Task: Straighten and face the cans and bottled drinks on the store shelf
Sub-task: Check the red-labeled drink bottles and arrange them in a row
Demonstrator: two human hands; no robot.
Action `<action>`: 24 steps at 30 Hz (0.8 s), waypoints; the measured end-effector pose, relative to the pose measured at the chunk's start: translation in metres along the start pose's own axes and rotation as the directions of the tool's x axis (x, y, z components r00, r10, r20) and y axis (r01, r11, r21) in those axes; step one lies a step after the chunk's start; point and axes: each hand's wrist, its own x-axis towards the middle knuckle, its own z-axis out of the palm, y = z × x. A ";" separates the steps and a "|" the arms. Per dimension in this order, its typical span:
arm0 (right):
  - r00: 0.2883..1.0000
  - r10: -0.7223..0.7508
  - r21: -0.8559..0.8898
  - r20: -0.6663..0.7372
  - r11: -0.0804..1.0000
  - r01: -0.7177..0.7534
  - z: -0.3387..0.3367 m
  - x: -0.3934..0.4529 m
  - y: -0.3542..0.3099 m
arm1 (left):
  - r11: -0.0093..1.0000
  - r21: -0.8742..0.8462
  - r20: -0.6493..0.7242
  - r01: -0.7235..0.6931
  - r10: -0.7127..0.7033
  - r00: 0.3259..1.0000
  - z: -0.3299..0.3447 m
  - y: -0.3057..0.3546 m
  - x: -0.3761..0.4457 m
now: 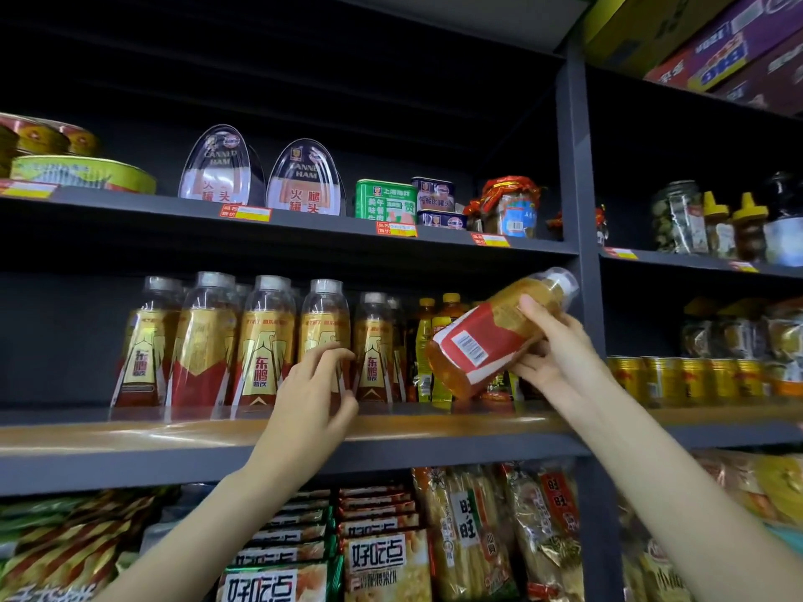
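A row of gold-and-red energy drink bottles stands along the middle shelf. My left hand reaches up to the fourth bottle in that row, its curled fingers wrapped round the lower body. My right hand grips another bottle of the same drink in the air, tilted with its cap up to the right and its barcode side facing me. Smaller yellow-capped bottles stand behind the lifted bottle.
Canned ham, tins and jars sit on the upper shelf. A dark upright post divides the shelving. Gold cans line the right bay. Snack bags fill the shelf below.
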 end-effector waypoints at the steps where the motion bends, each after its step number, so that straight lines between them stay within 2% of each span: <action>1: 0.999 0.017 0.004 0.043 1.000 -0.017 -0.001 0.003 0.003 | 0.999 -0.040 -0.018 -0.006 0.005 1.000 0.000 0.002 0.002; 4: 0.977 -0.025 -0.027 0.210 0.999 0.031 -0.003 0.010 0.011 | 0.972 -0.235 0.016 0.016 -0.013 1.000 0.002 0.014 0.006; 8: 0.915 -0.058 -0.098 0.400 0.990 0.105 0.004 0.012 0.020 | 0.854 -0.496 0.295 0.157 -0.005 0.955 0.012 0.031 0.010; 10: 0.880 -0.060 -0.109 0.471 0.986 0.126 0.009 0.015 0.024 | 0.795 -0.563 0.318 0.226 -0.045 0.947 0.015 0.035 0.013; 12: 0.851 -0.081 -0.134 0.519 0.975 0.174 0.020 0.014 0.026 | 0.756 -0.599 0.282 0.266 -0.112 0.953 0.009 0.039 0.015; 16: 0.788 -0.113 -0.198 0.605 0.937 0.287 0.065 0.004 0.038 | 0.767 -0.567 0.218 0.301 -0.213 0.952 -0.018 0.031 0.008; 19: 0.749 -0.179 -0.290 0.638 0.845 0.449 0.113 0.001 0.052 | 0.763 -0.572 0.058 0.301 -0.328 0.943 -0.050 0.010 -0.001; 21: 0.740 -0.197 -0.336 0.643 0.796 0.504 0.141 0.000 0.066 | 0.797 -0.541 -0.094 0.269 -0.375 0.922 -0.080 -0.008 -0.006; 24: 0.762 -0.197 -0.396 0.617 0.759 0.517 0.176 -0.003 0.097 | 0.890 -0.362 -0.264 0.279 -0.384 0.885 -0.132 -0.046 -0.013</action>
